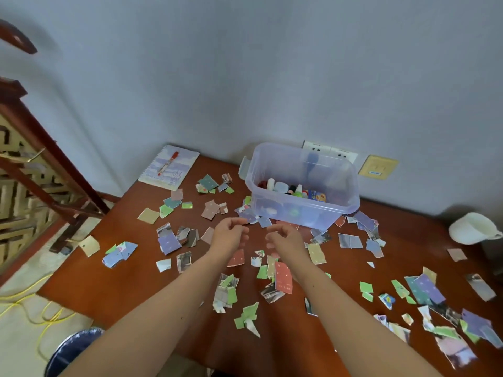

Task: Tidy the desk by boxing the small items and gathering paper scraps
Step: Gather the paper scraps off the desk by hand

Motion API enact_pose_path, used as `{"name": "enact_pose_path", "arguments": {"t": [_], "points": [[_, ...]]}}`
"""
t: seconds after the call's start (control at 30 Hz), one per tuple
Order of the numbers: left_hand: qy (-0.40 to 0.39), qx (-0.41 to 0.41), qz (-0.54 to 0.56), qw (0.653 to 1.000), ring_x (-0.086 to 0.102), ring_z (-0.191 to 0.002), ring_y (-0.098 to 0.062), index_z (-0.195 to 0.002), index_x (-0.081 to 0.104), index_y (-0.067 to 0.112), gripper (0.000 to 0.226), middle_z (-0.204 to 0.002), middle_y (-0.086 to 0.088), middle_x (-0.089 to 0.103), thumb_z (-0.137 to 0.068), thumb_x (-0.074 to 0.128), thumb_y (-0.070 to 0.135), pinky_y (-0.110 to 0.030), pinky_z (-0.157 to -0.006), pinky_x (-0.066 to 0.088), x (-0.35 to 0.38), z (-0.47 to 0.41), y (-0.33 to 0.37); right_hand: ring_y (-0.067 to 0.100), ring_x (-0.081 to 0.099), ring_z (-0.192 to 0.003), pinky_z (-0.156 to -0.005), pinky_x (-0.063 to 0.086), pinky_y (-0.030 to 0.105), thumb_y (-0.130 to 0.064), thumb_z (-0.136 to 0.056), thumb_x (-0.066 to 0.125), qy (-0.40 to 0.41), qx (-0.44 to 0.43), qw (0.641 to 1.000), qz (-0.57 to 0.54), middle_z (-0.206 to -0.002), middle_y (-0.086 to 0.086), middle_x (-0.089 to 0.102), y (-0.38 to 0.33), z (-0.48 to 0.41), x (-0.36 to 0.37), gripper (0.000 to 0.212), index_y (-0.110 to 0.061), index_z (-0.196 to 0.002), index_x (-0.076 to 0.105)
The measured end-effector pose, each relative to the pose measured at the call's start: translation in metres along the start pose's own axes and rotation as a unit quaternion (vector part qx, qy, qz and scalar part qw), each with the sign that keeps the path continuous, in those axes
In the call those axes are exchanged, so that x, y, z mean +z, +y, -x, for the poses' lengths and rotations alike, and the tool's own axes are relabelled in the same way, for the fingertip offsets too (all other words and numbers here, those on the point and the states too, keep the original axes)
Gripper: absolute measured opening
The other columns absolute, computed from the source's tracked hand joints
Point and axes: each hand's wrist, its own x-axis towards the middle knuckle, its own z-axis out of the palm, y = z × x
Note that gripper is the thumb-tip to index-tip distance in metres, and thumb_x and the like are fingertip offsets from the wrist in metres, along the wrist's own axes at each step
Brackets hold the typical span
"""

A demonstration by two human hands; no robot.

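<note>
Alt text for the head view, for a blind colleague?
Two bare hands, left hand and right hand, hover with loosely curled fingers over a red-brown desk littered with torn paper scraps. Behind them a clear plastic box holds small bottles; a notebook with a red pen lies back left.

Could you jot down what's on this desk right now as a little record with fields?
Desk: reddish-brown wooden desk, strewn with torn coloured paper scraps
Box: clear plastic storage box at the back, small bottles inside
Hands: left hand and right hand above scraps, fingers loosely curled, holding nothing
Other: spiral notebook with red marker; white cap
</note>
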Motion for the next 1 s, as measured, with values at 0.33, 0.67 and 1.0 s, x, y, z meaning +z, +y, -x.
{"name": "enact_pose_path", "arguments": {"t": [0.33, 0.67, 1.0], "points": [[0.101, 0.034, -0.009, 0.994, 0.063, -0.083, -0.018, -0.105, 0.061, 0.016, 0.018, -0.098, -0.006, 0.066, -0.096, 0.047, 0.008, -0.034, -0.074, 0.056, -0.05, 0.042, -0.015, 0.012, 0.06, -0.091, -0.084, 0.053, 0.035, -0.015, -0.091, 0.058, -0.1, -0.073, 0.991, 0.057, -0.107, 0.0, 0.062, -0.012, 0.013, 0.031, 0.021, -0.025, -0.11, 0.06], [0.128, 0.035, -0.011, 0.991, 0.06, -0.076, -0.014, -0.109, 0.06, 0.014, 0.02, -0.094, -0.004, 0.063, -0.094, 0.049, 0.005, -0.031, -0.069, 0.053, -0.095, 0.018, 0.008, 0.007, 0.054, -0.085, -0.06, 0.045, 0.017, -0.016, -0.095, 0.057, -0.147, -0.069, 0.984, 0.068, -0.101, -0.006, 0.055, -0.037, -0.005, 0.073, 0.026, -0.026, -0.119, 0.052], [0.044, 0.022, -0.072, 0.996, 0.061, -0.079, -0.015, -0.107, 0.059, 0.017, 0.019, -0.087, -0.001, 0.062, -0.091, 0.056, 0.008, -0.032, -0.074, 0.051, -0.133, -0.097, 0.044, 0.012, 0.057, -0.1, -0.071, 0.048, 0.018, -0.019, -0.091, 0.059, -0.058, -0.04, 0.994, 0.079, -0.12, -0.002, 0.056, -0.062, -0.083, 0.138, 0.04, -0.026, -0.129, 0.048]]}}
